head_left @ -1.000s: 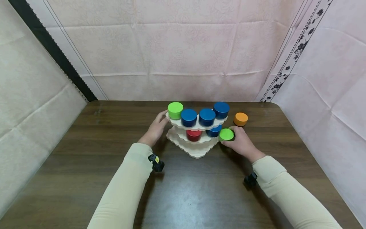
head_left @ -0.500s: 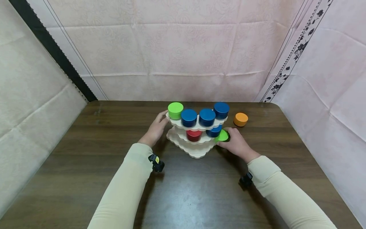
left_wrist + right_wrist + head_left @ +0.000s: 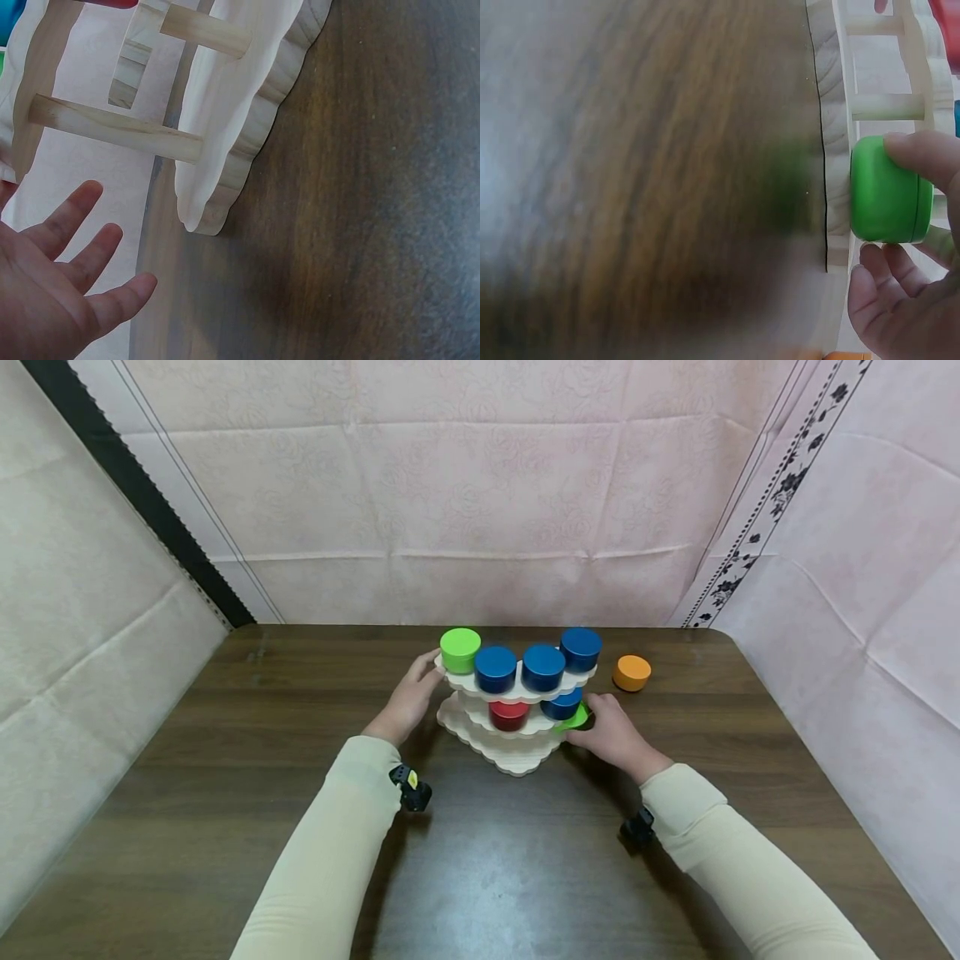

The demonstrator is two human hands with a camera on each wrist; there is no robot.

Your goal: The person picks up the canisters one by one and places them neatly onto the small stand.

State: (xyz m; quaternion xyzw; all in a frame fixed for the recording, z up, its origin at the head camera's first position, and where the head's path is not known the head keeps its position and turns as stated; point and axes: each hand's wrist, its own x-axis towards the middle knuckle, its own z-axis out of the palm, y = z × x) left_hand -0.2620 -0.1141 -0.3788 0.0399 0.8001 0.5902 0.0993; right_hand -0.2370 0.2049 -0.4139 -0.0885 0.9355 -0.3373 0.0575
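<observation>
A pale wooden three-tiered stand [image 3: 517, 760] with scalloped edges sits on the table. My left hand [image 3: 405, 700] holds the left corner of its top tier between thumb and forefinger; the other fingers are spread in the left wrist view. My right hand [image 3: 615, 735] grips a small round green tin [image 3: 885, 191] at the right side of the stand. The right wrist view has that tin on its side at the bottom tier's edge, under the middle tier. On the top tier stand another green tin [image 3: 460, 650] and several blue tins [image 3: 496, 670].
A red tin [image 3: 508, 716] and a blue tin [image 3: 562, 703] stand on the middle tier, partly hidden by the top one. An orange tin [image 3: 632, 673] rests on the brown wooden table [image 3: 300, 827] to the right. Patterned cloth [image 3: 480, 493] hangs behind.
My right hand has moved left with the green tin, which is now partly in between the lower tiers and mostly hidden in the head view. The left hand has stayed still.
</observation>
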